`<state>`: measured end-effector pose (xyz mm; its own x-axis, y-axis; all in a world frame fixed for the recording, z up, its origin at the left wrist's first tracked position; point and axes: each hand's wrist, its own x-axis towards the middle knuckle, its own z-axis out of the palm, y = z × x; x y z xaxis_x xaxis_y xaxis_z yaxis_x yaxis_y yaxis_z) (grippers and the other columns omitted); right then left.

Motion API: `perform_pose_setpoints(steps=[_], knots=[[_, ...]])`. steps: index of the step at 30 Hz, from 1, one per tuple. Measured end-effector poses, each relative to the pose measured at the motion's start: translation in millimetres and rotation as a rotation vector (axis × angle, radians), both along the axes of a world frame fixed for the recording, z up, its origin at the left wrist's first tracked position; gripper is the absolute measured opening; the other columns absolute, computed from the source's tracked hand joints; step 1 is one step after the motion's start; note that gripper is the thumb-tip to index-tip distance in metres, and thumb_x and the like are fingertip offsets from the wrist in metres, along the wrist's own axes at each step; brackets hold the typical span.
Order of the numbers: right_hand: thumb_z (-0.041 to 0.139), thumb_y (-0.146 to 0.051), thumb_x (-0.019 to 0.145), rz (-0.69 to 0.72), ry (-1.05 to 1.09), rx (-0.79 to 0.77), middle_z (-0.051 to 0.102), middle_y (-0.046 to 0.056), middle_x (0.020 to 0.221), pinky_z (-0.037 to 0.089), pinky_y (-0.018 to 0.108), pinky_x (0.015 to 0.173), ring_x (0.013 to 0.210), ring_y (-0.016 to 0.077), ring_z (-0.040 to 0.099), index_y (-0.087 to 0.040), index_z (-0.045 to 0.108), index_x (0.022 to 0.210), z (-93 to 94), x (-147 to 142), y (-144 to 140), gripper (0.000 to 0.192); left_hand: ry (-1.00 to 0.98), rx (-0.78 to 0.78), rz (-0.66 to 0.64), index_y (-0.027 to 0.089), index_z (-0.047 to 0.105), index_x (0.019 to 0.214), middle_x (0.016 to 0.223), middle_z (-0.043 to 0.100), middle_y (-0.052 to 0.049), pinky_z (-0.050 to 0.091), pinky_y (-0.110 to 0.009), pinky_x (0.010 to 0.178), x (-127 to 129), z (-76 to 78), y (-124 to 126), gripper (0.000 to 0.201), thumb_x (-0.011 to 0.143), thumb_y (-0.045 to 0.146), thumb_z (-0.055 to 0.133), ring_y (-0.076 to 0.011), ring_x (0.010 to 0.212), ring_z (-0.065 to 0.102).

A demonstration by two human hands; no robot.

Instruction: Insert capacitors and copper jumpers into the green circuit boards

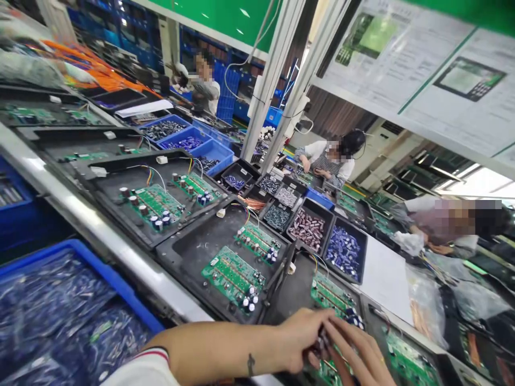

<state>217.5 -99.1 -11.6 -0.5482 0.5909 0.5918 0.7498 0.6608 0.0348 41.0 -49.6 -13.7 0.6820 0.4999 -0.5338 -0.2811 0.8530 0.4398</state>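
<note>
My left hand (300,335) reaches in from the lower left, curled around a few dark brown capacitors (322,343). Against it rests my right hand (356,351), its fingers bent together and meeting the left fingers over those parts; what its fingertips grip is hidden. Below both hands is a green circuit board (328,372) in a black tray (277,300). Another green board (332,292) with dark blue capacitors lies just beyond the hands in that tray.
A neighbouring black tray (181,252) holds two boards. Bins of brown capacitors (308,225) and blue capacitors (344,249) stand behind, beside a white sheet (382,268). A blue crate (76,246) of bagged parts is at left. Several co-workers sit across the line; metal posts (261,91) rise between.
</note>
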Motion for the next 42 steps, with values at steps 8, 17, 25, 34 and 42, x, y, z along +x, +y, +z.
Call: perform_pose_setpoints(steps=[8, 17, 25, 34, 42], knots=[[0.058, -0.022, 0.093, 0.045, 0.040, -0.127, 0.076, 0.004, 0.110, 0.062, 0.029, 0.083, 0.096, 0.0212, 0.074, -0.027, 0.060, 0.130, 1.8, -28, 13, 0.037, 0.071, -0.098, 0.091, 0.017, 0.046, 0.062, 0.054, 0.040, 0.001, 0.012, -0.018, 0.038, 0, -6.9, 4, 0.042, 0.087, 0.049, 0.057, -0.0092, 0.043, 0.037], [0.058, -0.031, 0.094, -0.377, 0.597, -0.571, 0.072, 0.004, 0.099, 0.057, 0.033, 0.083, 0.089, 0.0181, 0.068, -0.027, 0.068, 0.116, 19.6, 21, 33, 0.024, 0.045, -0.172, -0.005, 0.005, 0.067, 0.100, 0.079, 0.063, -0.009, 0.028, -0.014, 0.037, 9, 2.9, 22, 0.020, 0.086, 0.012, 0.054, -0.0073, 0.051, 0.052], [0.073, -0.028, 0.083, -0.160, 1.249, -1.056, 0.074, 0.002, 0.111, 0.056, 0.038, 0.096, 0.102, 0.0168, 0.070, -0.027, 0.064, 0.102, -0.8, 48, 51, 0.021, 0.088, -0.143, -0.024, 0.007, 0.066, 0.110, 0.083, 0.058, -0.006, 0.030, -0.012, 0.034, 12, -2.1, 31, 0.021, 0.091, 0.013, 0.057, -0.0059, 0.052, 0.048], [0.067, -0.020, 0.087, -0.254, 0.903, -0.879, 0.064, 0.002, 0.107, 0.054, 0.032, 0.090, 0.098, 0.0139, 0.064, -0.025, 0.065, 0.101, -12.7, 82, 59, 0.015, 0.144, -0.131, -0.086, 0.010, 0.062, 0.104, 0.089, 0.065, -0.010, 0.033, -0.013, 0.034, 29, 6.3, 31, 0.016, 0.092, 0.020, 0.058, -0.0091, 0.057, 0.051], [0.059, -0.017, 0.092, -0.393, 0.302, -0.755, 0.070, 0.003, 0.098, 0.046, 0.036, 0.089, 0.096, 0.0195, 0.063, -0.023, 0.063, 0.092, -24.6, 88, 77, 0.007, 0.135, -0.112, -0.126, 0.012, 0.058, 0.086, 0.072, 0.061, -0.007, 0.032, -0.012, 0.033, 34, 7.7, 31, 0.019, 0.094, 0.029, 0.057, -0.0092, 0.052, 0.047]])
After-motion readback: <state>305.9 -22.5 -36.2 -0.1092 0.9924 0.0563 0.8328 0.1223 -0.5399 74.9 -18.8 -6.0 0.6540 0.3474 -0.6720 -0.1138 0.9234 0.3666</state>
